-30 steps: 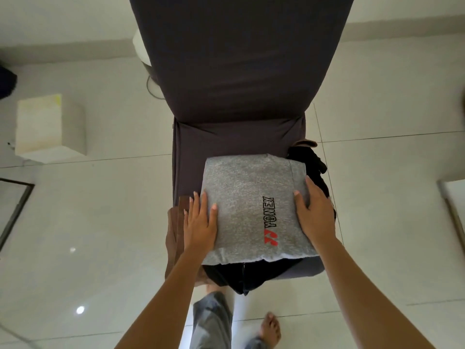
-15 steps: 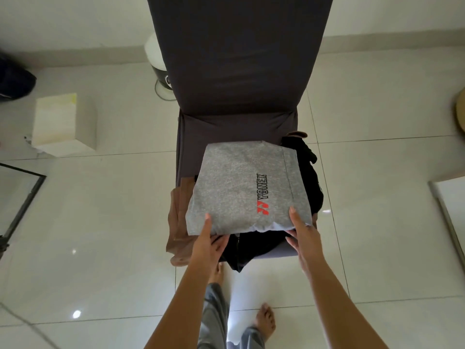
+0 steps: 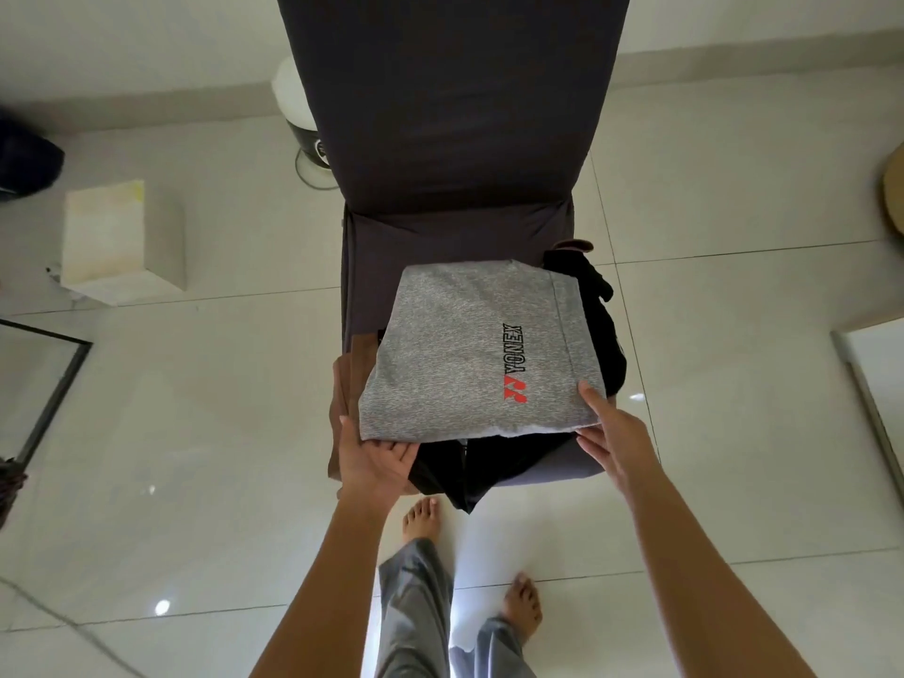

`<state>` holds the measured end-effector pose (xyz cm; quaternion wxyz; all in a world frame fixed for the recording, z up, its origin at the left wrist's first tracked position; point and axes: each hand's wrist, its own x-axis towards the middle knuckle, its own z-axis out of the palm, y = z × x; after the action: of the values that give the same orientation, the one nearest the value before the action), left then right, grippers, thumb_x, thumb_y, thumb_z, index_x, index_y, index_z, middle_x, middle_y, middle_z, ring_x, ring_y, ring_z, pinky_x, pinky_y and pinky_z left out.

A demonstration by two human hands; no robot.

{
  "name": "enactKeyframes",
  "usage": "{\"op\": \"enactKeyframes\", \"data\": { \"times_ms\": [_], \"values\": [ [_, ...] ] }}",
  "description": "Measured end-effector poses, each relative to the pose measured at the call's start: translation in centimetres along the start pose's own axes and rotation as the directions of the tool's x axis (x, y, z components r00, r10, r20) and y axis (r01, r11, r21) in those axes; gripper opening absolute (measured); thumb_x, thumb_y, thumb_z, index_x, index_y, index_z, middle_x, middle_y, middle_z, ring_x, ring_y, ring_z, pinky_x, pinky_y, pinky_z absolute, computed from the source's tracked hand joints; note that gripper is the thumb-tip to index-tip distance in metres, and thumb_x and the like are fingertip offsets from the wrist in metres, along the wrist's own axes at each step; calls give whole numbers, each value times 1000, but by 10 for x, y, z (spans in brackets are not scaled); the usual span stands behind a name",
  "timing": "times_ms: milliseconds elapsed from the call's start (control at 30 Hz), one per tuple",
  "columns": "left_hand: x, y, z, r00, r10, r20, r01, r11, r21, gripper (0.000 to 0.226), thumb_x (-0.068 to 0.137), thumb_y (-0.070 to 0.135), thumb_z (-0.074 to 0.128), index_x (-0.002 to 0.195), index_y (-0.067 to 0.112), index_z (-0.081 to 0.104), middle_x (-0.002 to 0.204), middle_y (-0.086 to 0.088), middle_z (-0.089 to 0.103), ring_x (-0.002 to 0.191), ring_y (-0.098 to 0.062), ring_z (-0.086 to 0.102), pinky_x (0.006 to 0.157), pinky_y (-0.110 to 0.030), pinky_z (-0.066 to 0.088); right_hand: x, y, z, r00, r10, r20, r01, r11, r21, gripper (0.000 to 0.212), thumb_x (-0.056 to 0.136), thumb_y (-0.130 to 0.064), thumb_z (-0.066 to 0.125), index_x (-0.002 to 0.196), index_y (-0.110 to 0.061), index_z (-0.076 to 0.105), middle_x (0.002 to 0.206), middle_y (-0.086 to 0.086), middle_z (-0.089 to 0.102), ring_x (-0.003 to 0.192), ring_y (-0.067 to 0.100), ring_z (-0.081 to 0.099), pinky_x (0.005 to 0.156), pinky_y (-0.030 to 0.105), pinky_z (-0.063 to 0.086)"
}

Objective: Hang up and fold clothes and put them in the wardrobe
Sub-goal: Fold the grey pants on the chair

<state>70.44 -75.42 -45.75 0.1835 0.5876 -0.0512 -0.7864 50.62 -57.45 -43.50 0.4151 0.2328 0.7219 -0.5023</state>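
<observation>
1. Both hands had slid from the top of the grey folded shirt (image 3: 469,349) to its near edge, at the front of the chair (image 3: 450,115) seat.
2. The left hand (image 3: 374,464) lay palm up, fingers fairly straight, tucked under the shirt's near left corner.
3. The right hand (image 3: 616,437) pinched the near right corner, thumb on top, fingers beneath.
4. The shirt lay on black clothes (image 3: 489,462) piled on the chair seat.

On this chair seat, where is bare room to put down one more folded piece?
One bare strip of seat lies between the backrest and the far edge of the grey Yonex garment. The front is crowded: black garment at right, brown garment at left, left hand and right hand at the near corners.
</observation>
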Motion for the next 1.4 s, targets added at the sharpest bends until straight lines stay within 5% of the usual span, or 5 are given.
{"op": "enactKeyframes", "data": {
  "times_ms": [333,600,767,1200,1400],
  "values": [
    [28,62,35,987,-89,133,23,903,430,44,86,57,52,109,22,68,113,-6,69,100,-26,66,90,-42,50,31,-54,23,997,61,51,-45,959,-280,86,60,-59,78,124,-8,55,115,10,64,101,30,62,97,44,48],
    [52,79,82,990,-124,69,30,660,751,25,83,33,69,92,10,64,67,-2,73,65,-17,69,59,-28,51,47,-82,50,985,154,77,-100,876,-472,71,63,-61,76,112,-12,62,100,10,69,87,30,66,87,42,52],
    [59,95,96,977,-206,48,75,550,832,58,63,46,82,108,12,65,97,-10,72,87,-24,70,75,-32,55,45,-102,57,981,38,192,48,906,-421,49,73,-48,75,111,-18,64,99,7,71,86,26,68,74,34,52],
    [-41,141,165,929,-216,301,-106,623,775,27,74,-6,65,100,-1,64,86,-12,73,75,-23,71,61,-29,58,-42,-172,30,966,-133,223,162,980,-116,42,53,8,56,93,-4,62,107,23,63,103,40,59,93,50,47],
    [-135,147,233,862,-212,460,-205,684,700,30,80,24,66,99,1,68,93,-13,73,84,-25,71,77,-38,54,-133,-230,-32,943,-281,177,291,956,-30,40,53,2,60,93,3,62,97,22,65,87,35,63,79,41,51]
  ]
}}
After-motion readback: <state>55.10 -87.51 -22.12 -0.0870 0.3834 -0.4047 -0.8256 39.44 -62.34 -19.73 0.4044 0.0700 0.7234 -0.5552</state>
